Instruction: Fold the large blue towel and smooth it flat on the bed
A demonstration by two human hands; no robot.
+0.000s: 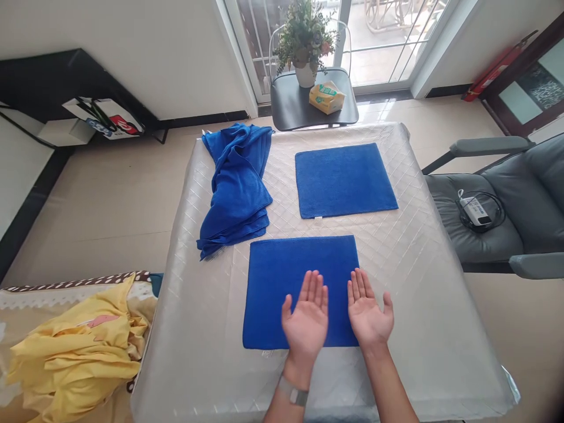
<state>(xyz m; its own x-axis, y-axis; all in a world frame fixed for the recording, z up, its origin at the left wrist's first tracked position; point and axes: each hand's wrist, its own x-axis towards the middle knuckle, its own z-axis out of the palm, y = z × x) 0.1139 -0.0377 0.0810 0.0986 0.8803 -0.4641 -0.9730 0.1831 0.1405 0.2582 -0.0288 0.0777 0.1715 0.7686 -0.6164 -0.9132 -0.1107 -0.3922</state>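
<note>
**Hands.** Left hand (306, 317): fully open, palm up, fingers together, holding nothing. A band (293, 392) sits on its wrist. Right hand (368, 311): likewise spread flat, palm up, empty. Both are over the near right part of the near cloth; whether their backs rest on it cannot be told.

**Near cloth** (282, 276): blue, laid flat as a neat rectangle at the near middle of the table (432, 305), edges squared.

**Far cloth** (343, 179): blue, same kind, flat and squared, beyond the near cloth and slightly right, apart from it. A small white tag shows at its near edge.

**Heap of cloths** (235, 188): blue, rumpled and loosely stacked at the far left of the table, just beside the near cloth's far left corner.

**Progress, as judged.** Two cloths appear finished and set out; the heap looks unsorted, so most of the work seems left.

**Surroundings.** Black chair (291, 108) beyond the table, bearing a potted plant (304, 41) and a tissue pack (326, 97). Grey armchair (529, 194) at right with a corded device (478, 210) on its seat. Yellow fabric (74, 346) at near left.
</note>
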